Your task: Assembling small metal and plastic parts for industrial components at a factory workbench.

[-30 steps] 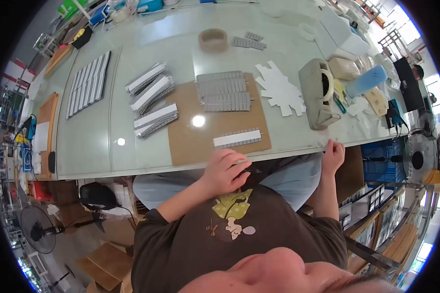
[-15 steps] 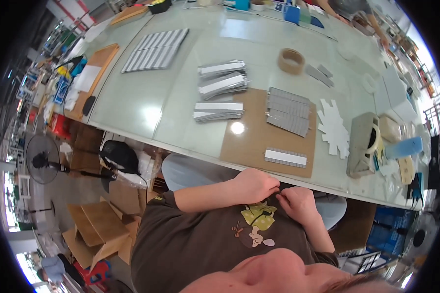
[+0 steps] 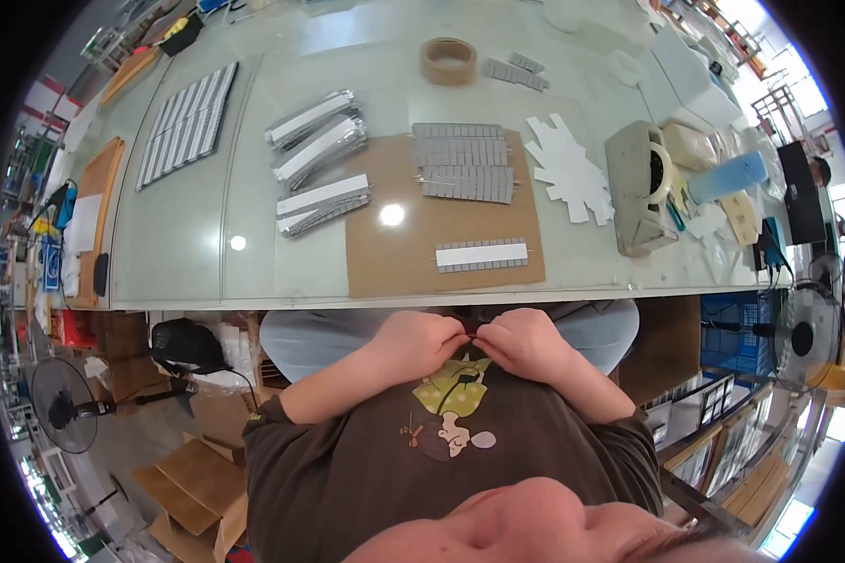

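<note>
Just below the table's front edge, close to my shirt, my left hand [image 3: 418, 342] and my right hand [image 3: 526, 342] meet fingertip to fingertip. Both have their fingers closed in a pinch; whatever lies between them is too small and hidden to name. Beyond them, on a brown cardboard sheet [image 3: 390, 267], lies a grey segmented strip with a white strip [image 3: 482, 254] along its middle. Farther back on the cardboard sit rows of grey segmented strips [image 3: 465, 159]. Neither hand touches anything on the table.
Bundles of grey-and-white strips [image 3: 321, 155] lie left of the cardboard, with a striped panel [image 3: 188, 127] farther left. White paper strips [image 3: 573, 174] fan out to the right, beside a tape dispenser [image 3: 634, 197]. A brown tape roll [image 3: 448, 61] stands behind.
My view has turned, so the table's front edge now runs level and its contents appear shifted left. Both hands stay together below the edge, fingers still closed.
</note>
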The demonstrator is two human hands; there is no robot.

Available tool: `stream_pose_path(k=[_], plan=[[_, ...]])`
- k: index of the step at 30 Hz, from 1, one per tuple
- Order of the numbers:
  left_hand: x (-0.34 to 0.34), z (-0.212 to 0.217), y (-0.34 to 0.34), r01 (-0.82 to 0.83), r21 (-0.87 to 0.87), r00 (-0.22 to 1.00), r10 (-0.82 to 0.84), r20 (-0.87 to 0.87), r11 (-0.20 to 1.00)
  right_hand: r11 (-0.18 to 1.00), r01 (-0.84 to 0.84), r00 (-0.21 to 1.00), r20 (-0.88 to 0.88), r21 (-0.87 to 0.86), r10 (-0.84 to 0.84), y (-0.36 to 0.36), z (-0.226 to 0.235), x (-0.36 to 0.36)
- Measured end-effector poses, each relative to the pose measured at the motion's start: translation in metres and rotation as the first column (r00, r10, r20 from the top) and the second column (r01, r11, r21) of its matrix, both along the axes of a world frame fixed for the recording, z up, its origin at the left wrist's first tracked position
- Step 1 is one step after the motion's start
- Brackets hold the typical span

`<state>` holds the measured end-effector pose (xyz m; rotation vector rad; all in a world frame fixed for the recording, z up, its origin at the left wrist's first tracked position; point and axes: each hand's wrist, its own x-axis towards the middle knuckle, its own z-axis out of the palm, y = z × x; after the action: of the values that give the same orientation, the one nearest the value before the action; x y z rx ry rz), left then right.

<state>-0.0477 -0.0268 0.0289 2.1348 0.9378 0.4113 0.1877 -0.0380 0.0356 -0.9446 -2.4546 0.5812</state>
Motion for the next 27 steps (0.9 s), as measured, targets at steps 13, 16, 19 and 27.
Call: stream_pose_path(k=[13,16,19,27], plan=[[0.008,0.008,0.018,-0.092,0.081,0.993,0.085,0.078,0.992,0.813,0.461,0.815,-0.193,-0.356,-0.546,-0.001,-0.007,0.016],[0.018,0.010,0.034,-0.175,0.127,0.979,0.159,0.129,0.976,0.654,0.539,0.658,-0.220,-0.530,-0.720,0.011,-0.009,0.020],[0.027,0.009,0.053,-0.212,0.139,0.972,0.193,0.137,0.967,0.579,0.508,0.570,-0.256,-0.637,-0.781,0.024,-0.015,0.021],[0.039,0.013,0.073,-0.267,-0.031,0.951,0.259,-0.167,0.963,0.596,0.749,0.532,-0.275,-0.288,-0.801,0.034,-0.042,0.014]])
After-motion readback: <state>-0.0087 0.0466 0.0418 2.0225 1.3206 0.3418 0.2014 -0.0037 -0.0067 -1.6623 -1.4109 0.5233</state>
